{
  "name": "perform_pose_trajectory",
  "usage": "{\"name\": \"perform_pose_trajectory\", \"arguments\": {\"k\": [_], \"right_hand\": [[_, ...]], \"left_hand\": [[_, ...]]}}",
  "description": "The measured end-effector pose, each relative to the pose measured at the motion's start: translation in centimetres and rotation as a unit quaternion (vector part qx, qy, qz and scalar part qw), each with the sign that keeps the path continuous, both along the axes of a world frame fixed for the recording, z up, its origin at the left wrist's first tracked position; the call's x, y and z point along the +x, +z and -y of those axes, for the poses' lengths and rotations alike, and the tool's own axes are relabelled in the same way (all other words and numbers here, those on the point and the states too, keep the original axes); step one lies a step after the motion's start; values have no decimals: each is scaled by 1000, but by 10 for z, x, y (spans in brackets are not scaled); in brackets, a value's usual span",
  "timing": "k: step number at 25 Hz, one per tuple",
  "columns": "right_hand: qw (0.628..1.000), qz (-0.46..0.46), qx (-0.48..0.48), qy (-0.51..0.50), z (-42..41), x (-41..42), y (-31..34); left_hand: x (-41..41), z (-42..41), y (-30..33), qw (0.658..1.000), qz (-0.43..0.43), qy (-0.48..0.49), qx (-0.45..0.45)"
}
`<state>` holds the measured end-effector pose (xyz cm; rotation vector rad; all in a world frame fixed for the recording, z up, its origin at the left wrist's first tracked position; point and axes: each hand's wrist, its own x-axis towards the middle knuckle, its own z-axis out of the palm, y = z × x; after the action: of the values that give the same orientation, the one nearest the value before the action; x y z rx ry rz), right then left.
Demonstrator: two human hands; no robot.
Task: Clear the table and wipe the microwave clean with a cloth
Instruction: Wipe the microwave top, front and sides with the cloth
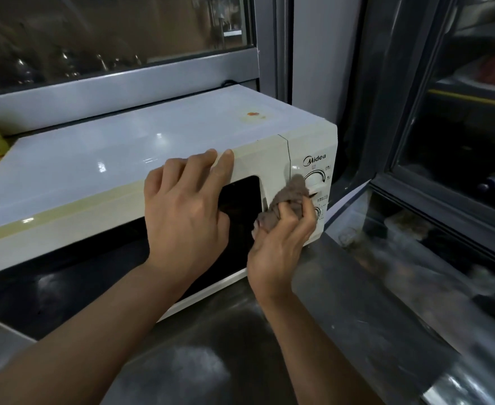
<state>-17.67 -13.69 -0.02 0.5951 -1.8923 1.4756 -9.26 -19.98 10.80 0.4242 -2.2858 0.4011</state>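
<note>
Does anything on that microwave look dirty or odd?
Yes. The microwave has an orange-red stain with a yellowish ring on its top, near the back right. The cloth is at the control panel, away from it.

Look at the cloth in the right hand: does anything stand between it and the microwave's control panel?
Nothing visible does. The cloth, bunched in the right hand, already lies against the panel beside the upper knob. The left hand rests on the microwave, left of the panel.

White microwave on steel table; bunched brown cloth against its panel
</note>
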Motion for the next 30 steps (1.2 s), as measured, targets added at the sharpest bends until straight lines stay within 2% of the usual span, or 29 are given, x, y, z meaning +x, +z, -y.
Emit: {"name": "perform_pose_trajectory", "arguments": {"k": [7, 11, 15, 17, 19, 22, 24, 26, 30], "right_hand": [[992, 104, -29, 65, -7, 9, -53], [982, 168, -43, 69, -9, 18, -54], [957, 269, -58, 92, -14, 19, -50], [952, 280, -50, 114, -31, 16, -41], [956, 266, -46, 116, -51, 14, -16], [977, 173, -42, 117, -62, 5, 51], [988, 109, 4, 111, -53, -8, 79], [989, 84, 8, 117, -42, -11, 77], [978, 106, -45, 172, -41, 5, 40]], "left_hand": [[-1, -2, 0, 1000, -7, 4, 1], [-1, -7, 2, 1000, -11, 14, 13], [0, -10, 5, 1000, -7, 18, 24], [1, -11, 8, 1000, 1, 20, 24], [2, -13, 9, 999, 4, 18, 29], [2, -14, 10, 999, 0, 14, 40], [2, -13, 10, 999, 0, 9, 42], [1, -11, 9, 999, -4, 8, 38], [0, -8, 6, 1000, -9, 4, 28]]}}
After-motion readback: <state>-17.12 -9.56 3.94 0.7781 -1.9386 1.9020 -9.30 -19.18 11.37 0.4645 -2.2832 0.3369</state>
